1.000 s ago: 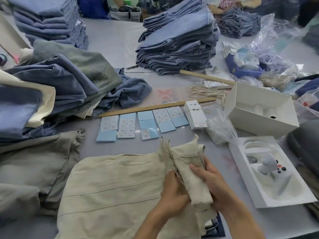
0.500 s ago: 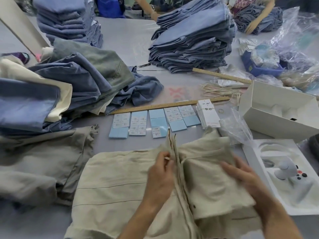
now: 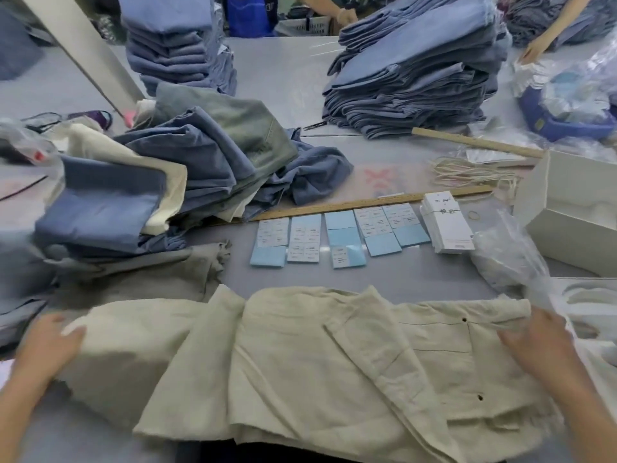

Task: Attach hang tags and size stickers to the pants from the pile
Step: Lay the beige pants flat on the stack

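Left hand (image 3: pixel 50 342) lies on the left end of the cream pants (image 3: pixel 300 355), fingers bent over the cloth edge — whether they actually pinch it cannot be told through the blur. Right hand (image 3: pixel 537 342) rests on the right end near the waistband, fingers fairly straight and pressing down, holding nothing. The pants lie spread crosswise on the grey table (image 3: pixel 400 279), at its near edge, between the two hands, folded and creased along the middle. Judgement: the fabric is a soft, light woven cloth, limp rather than stiff; it will drape and bunch if lifted by one corner, so it is best taken at the firmer waistband end, where two small dark holes show. Size sticker sheets (image 3: pixel 337 237) lie in a row just beyond the pants, a stack of white hang tags (image 3: pixel 445 222) at the row's right end, strings (image 3: pixel 474 172) farther back — nothing attached yet.
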The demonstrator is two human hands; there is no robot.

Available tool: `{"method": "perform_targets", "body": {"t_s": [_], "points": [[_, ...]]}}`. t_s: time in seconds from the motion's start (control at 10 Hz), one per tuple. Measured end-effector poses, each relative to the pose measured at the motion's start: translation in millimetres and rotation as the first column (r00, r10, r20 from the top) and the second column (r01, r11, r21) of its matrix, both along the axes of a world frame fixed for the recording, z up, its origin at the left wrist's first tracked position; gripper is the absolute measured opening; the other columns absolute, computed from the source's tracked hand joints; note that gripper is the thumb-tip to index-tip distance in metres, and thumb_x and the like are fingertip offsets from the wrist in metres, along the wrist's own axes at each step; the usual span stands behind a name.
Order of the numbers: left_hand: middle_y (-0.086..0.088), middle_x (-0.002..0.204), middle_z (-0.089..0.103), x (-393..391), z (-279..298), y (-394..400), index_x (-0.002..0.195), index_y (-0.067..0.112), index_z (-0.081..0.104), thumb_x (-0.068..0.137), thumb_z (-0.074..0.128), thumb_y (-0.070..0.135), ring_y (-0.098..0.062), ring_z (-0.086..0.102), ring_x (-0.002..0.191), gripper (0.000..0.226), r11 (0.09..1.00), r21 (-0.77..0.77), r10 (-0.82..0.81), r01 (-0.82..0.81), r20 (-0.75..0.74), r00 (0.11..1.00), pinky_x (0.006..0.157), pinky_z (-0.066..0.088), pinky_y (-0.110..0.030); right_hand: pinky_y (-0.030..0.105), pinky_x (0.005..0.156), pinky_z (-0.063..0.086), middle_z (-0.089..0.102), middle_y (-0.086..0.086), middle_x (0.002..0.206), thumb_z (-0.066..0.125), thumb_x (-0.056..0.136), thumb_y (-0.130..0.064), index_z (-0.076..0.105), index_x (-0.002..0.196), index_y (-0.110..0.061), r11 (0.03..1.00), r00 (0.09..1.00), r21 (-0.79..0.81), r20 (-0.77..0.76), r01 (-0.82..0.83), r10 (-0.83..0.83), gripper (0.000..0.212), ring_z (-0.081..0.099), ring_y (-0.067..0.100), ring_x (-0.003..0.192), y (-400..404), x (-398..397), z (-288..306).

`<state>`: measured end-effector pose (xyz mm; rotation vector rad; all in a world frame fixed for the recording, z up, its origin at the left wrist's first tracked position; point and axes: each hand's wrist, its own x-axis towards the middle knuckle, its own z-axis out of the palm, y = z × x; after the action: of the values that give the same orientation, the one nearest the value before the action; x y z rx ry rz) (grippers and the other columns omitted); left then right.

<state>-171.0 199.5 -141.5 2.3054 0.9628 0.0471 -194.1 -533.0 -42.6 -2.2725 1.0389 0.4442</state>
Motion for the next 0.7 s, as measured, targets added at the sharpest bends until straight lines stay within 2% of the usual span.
{"method": "perform_targets", "body": {"t_s": [0.1,0.2,0.3,0.4,0.5,0.6,0.7], "points": [[-0.019,0.086,0.071,2.1,26.0,37.0,0.102,-0.001,0.069,0.088,0.080,0.036,-0.039,0.065,0.076,0.041,0.991,-0.070,0.109,-0.113,-0.066,0.992,0.070,0.056,-0.052,0.060,0.101,0.036,0.048,0.035,0.132,0.064,0.091,-0.030,0.053,0.130,0.008,0.860,0.918,-0.494,0.270,-0.127,0.290,0.056,0.047,0.053,0.121,80.7,-16.3,-20.3],[-0.013,0.081,0.071,4.9,41.9,31.4,0.093,0.011,0.070,0.089,0.080,0.033,-0.034,0.063,0.073,0.025,1.000,0.008,0.029,-0.028,-0.022,0.999,0.068,0.054,-0.053,0.048,0.115,0.026,0.032,0.019,0.157,0.052,0.073,-0.076,0.038,0.153,-0.011,0.903,0.903,-0.309,0.215,-0.298,0.372,0.104,0.033,0.040,0.143,122.9,-31.4,-13.3],[-0.002,0.086,0.066,22.4,78.1,25.5,0.088,0.032,0.058,0.088,0.075,0.042,-0.031,0.060,0.077,0.020,0.995,0.077,-0.068,0.063,0.062,0.996,0.072,0.052,-0.053,0.035,0.114,0.033,0.023,0.003,0.159,0.055,0.076,-0.082,0.013,0.160,-0.025,0.797,0.820,-0.200,-0.079,-0.570,0.566,0.110,0.030,0.024,0.144,172.9,-44.4,-17.1],[0.010,0.079,0.063,24.4,109.5,0.8,0.089,0.034,0.057,0.087,0.073,0.040,-0.012,0.057,0.072,0.018,0.995,0.059,-0.099,0.087,0.271,0.958,0.069,0.048,-0.041,0.030,0.098,0.040,0.052,-0.002,0.145,0.058,0.096,-0.046,0.041,0.150,-0.030,0.788,0.800,-0.175,0.009,-0.590,0.601,0.059,0.050,0.019,0.133,179.5,-28.9,11.1],[0.016,0.081,0.065,23.3,120.7,-34.1,0.095,0.031,0.058,0.087,0.072,0.041,-0.003,0.057,0.072,0.019,0.992,-0.054,-0.087,0.115,0.373,0.924,0.068,0.047,-0.031,0.022,0.078,0.045,0.076,-0.014,0.107,0.060,0.097,-0.016,0.074,0.109,-0.033,0.902,0.884,0.258,0.414,-0.345,0.219,0.024,0.068,0.006,0.105,208.8,-1.0,54.4],[0.009,0.091,0.066,29.1,121.2,-54.6,0.100,0.028,0.059,0.091,0.074,0.026,-0.018,0.060,0.081,0.018,0.990,-0.062,-0.097,0.130,0.380,0.920,0.073,0.044,-0.038,0.028,0.075,0.060,0.078,0.004,0.107,0.053,0.100,-0.028,0.078,0.109,-0.022,0.342,0.968,0.926,0.217,-0.163,-0.126,0.028,0.074,0.018,0.098,299.9,19.5,78.1],[0.007,0.086,0.069,30.6,127.5,-56.1,0.093,0.026,0.064,0.089,0.076,0.028,-0.023,0.062,0.079,0.014,0.983,-0.111,-0.092,0.148,0.397,0.913,0.072,0.045,-0.039,0.042,0.083,0.061,0.075,0.010,0.116,0.050,0.099,-0.045,0.075,0.117,-0.021,0.080,0.995,0.992,0.103,-0.102,-0.015,0.039,0.072,0.027,0.106,411.4,35.2,71.1]]}}
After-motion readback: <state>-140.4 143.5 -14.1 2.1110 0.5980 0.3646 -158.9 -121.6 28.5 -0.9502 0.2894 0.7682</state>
